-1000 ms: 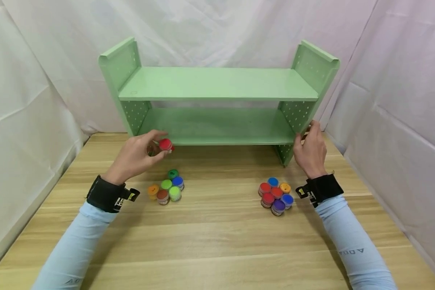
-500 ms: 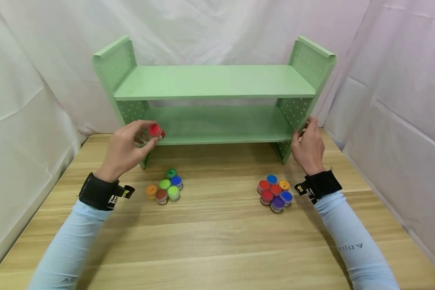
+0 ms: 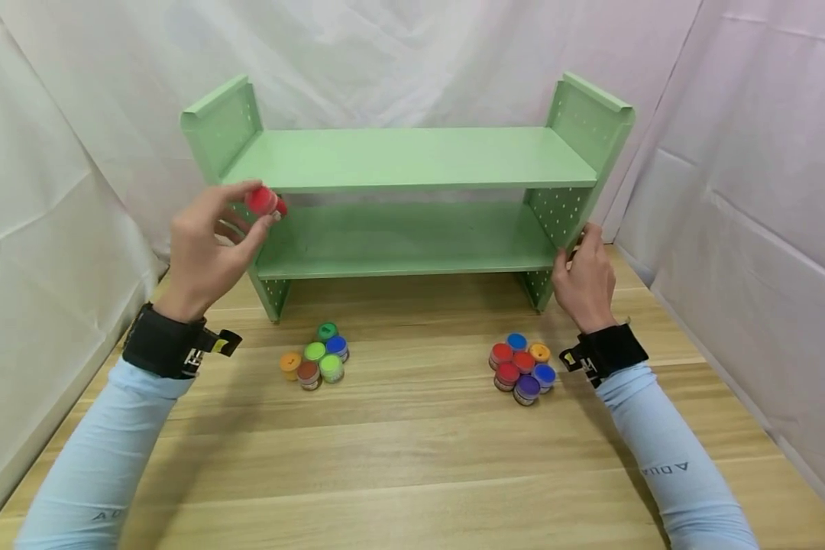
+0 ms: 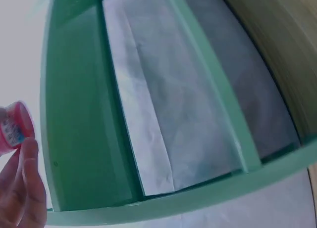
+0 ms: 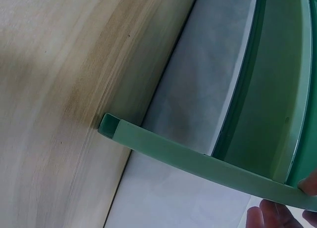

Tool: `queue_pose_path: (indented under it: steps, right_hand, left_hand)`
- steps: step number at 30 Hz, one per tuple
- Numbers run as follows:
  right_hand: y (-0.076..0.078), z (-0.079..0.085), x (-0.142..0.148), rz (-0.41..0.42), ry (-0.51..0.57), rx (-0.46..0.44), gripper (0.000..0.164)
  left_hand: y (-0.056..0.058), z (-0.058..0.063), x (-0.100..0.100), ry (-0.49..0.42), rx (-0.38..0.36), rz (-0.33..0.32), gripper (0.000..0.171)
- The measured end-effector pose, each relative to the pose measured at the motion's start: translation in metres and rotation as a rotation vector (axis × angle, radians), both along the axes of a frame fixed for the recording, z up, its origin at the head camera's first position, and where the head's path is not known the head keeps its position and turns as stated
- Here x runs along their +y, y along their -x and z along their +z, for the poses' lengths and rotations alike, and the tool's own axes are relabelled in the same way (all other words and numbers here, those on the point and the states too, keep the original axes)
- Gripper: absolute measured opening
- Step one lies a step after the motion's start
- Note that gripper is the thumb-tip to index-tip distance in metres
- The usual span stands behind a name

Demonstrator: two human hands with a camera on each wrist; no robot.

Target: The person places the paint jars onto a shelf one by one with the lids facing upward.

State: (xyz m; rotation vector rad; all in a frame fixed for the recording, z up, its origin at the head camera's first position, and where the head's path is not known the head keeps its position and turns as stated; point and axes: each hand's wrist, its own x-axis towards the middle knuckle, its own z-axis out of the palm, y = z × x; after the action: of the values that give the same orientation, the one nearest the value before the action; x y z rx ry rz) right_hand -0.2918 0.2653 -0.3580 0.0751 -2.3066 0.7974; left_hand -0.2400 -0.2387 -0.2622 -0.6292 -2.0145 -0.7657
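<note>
My left hand (image 3: 206, 244) pinches a small red-lidded paint pot (image 3: 261, 201) between thumb and fingers, raised by the left side of the green two-tier shelf rack (image 3: 412, 156). In the left wrist view the pot (image 4: 16, 126) shows a printed label at the left edge, with fingertips (image 4: 29, 156) against it. My right hand (image 3: 587, 283) grips the front edge of the rack's right side panel, below the upper shelf. In the right wrist view, fingers (image 5: 270, 215) lie on the outer face of that panel and the thumb on its other side.
On the wooden table (image 3: 412, 443), several small pots with green, blue, orange and brown lids (image 3: 315, 352) cluster at front left. Another cluster with red, blue, orange and purple lids (image 3: 523, 361) stands at front right. White cloth (image 3: 399, 61) hangs behind and at both sides.
My left hand has lifted the red-lidded pot up and to the left, from in front of the lower shelf to near upper-shelf height. The right hand keeps its grip on the side panel.
</note>
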Motion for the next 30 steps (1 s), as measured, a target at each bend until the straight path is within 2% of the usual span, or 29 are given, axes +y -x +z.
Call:
queue_pose_path:
  steps: [3, 6, 9, 15, 21, 30]
  right_hand:
    - [0.001, 0.0, -0.001, 0.0, 0.002, 0.005, 0.045]
    - [0.003, -0.001, -0.002, 0.005, 0.002, 0.007, 0.045]
    - [0.004, -0.002, -0.004, 0.009, 0.0, 0.006, 0.045]
    - [0.004, -0.001, -0.006, 0.009, -0.004, 0.008, 0.045]
    - [0.004, -0.001, -0.007, 0.008, -0.006, 0.003, 0.045]
    - [0.003, -0.001, -0.004, 0.002, 0.001, 0.002, 0.046]
  left_hand:
    - [0.004, 0.009, -0.001, -0.069, 0.005, 0.019, 0.042]
    - [0.01, 0.017, -0.003, -0.095, 0.029, 0.069, 0.04]
    - [0.015, 0.021, -0.005, -0.076, 0.05, 0.117, 0.038]
    - [0.023, 0.025, -0.007, -0.053, 0.035, 0.183, 0.036]
    - [0.023, 0.031, -0.009, -0.001, 0.005, 0.221, 0.03]
    - [0.024, 0.04, -0.003, 0.094, -0.057, 0.322, 0.03]
